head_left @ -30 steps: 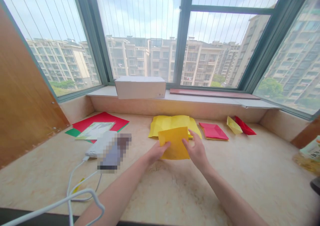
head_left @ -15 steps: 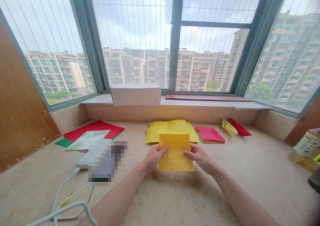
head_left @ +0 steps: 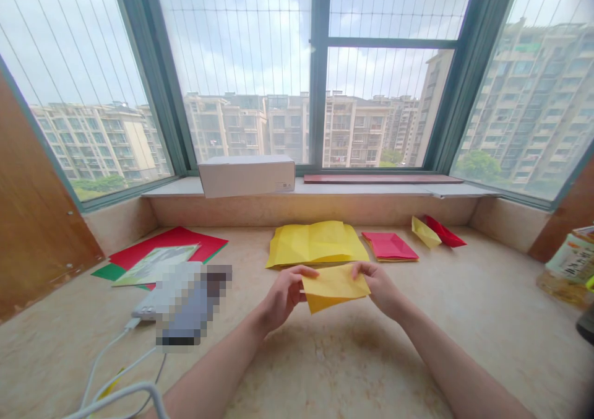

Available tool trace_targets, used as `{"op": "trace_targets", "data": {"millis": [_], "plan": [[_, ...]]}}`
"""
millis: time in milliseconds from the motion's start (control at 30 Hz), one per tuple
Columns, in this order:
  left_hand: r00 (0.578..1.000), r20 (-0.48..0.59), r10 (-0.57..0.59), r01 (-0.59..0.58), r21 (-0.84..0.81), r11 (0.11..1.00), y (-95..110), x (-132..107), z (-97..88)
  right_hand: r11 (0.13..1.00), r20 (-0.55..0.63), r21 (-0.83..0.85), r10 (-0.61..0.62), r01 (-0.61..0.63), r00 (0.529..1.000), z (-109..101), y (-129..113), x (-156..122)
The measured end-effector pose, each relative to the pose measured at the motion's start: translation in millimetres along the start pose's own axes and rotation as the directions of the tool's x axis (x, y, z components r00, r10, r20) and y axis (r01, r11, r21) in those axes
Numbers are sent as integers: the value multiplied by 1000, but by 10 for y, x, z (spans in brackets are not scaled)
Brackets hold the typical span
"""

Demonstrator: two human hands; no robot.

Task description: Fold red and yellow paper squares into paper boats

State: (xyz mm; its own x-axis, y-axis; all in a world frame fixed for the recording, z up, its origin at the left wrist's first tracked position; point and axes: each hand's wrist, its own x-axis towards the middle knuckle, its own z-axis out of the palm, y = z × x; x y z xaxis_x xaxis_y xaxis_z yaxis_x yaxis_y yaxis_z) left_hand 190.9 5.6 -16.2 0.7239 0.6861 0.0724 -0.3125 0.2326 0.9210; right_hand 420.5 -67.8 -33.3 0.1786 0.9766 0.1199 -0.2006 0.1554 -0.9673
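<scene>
Between my hands is a small sheet of yellow paper (head_left: 335, 288), bent over so that one flap hangs toward me. My left hand (head_left: 285, 296) pinches its left edge, with the thumb partly hidden. At the right corner, my right hand (head_left: 379, 288) grips the paper between fingers and thumb. Just behind it lies a larger stack of creased yellow paper (head_left: 315, 244) on the stone-patterned counter (head_left: 325, 369). To the right of that stack rests a pile of folded red paper (head_left: 390, 246) with yellow beneath.
A yellow folded paper boat (head_left: 426, 233) and a red one (head_left: 444, 232) stand at the back right. Red sheets (head_left: 158, 246), a white power bank (head_left: 153, 298) and cables (head_left: 116, 379) lie left. A white box (head_left: 245, 177) sits on the sill; a jar (head_left: 568, 264) stands far right.
The yellow sheet, upright and flat before, is now tilted and bent over, looking shorter. Both hands have shifted their grip toward its upper edge. The view has turned slightly.
</scene>
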Motion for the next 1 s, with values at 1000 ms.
{"op": "trace_targets", "data": {"millis": [1000], "plan": [[985,-28,171,-143,424,894,-196,-35,280,988,29,-104,-112,114,993,371,-12,-110]]}}
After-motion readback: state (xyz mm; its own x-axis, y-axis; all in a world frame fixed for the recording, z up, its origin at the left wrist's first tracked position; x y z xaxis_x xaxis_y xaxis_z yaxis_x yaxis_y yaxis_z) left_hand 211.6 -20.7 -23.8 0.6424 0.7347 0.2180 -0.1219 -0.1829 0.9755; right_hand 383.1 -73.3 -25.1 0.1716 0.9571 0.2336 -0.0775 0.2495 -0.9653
